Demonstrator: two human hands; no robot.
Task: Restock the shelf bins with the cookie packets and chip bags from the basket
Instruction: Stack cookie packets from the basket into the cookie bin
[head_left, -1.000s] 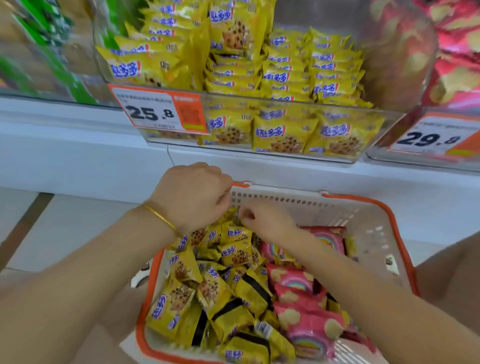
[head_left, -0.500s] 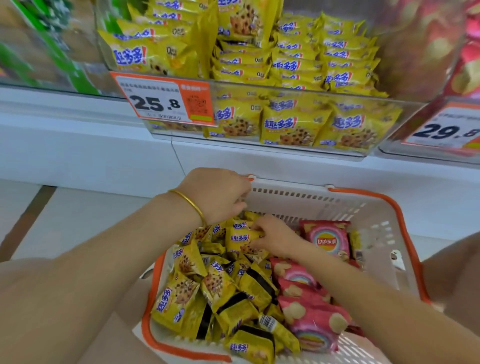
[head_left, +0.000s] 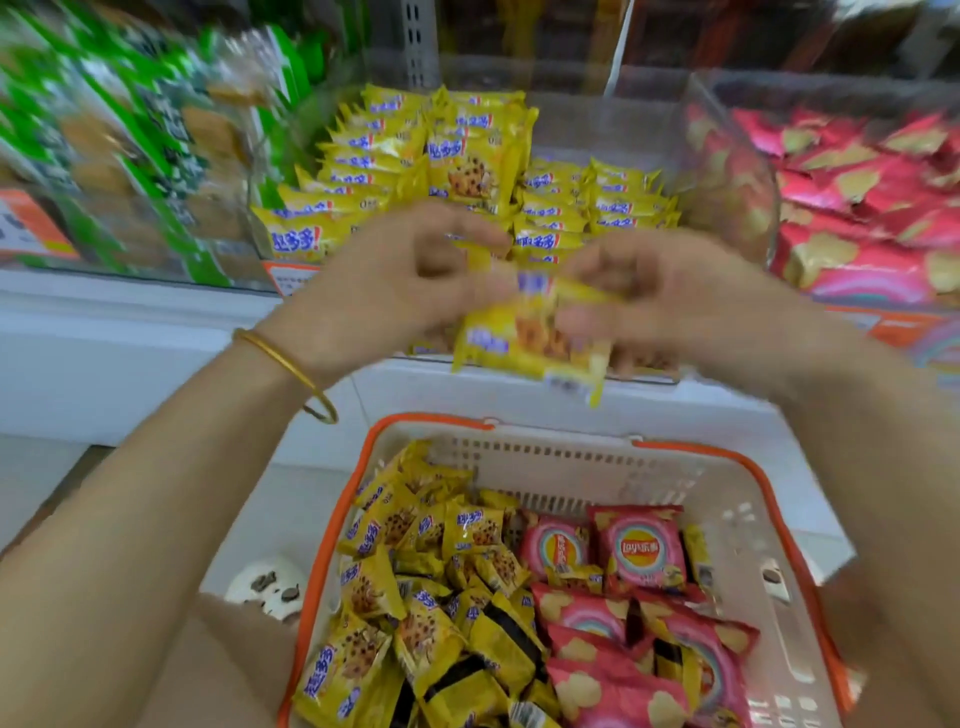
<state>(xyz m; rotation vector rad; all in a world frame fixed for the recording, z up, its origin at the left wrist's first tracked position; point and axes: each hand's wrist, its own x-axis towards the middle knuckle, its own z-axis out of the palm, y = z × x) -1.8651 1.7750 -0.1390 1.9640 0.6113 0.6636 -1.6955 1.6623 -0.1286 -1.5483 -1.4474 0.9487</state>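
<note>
Yellow cookie packets (head_left: 530, 343) are gripped by the left hand (head_left: 405, 280) and right hand (head_left: 670, 291) together; better lay them flat at the front edge of the bin (head_left: 582, 130).

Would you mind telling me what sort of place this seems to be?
Most likely a shop's snack aisle: clear shelf bins filled with yellow cookie packets and pink chip bags, orange price labels on the bin fronts, and an orange-rimmed shopping basket of the same snacks below.

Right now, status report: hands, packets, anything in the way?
Left hand and right hand both grip cookie packets, raised before the cookie bin. Basket below holds more packets and chip bags. No obstruction seen.
</note>
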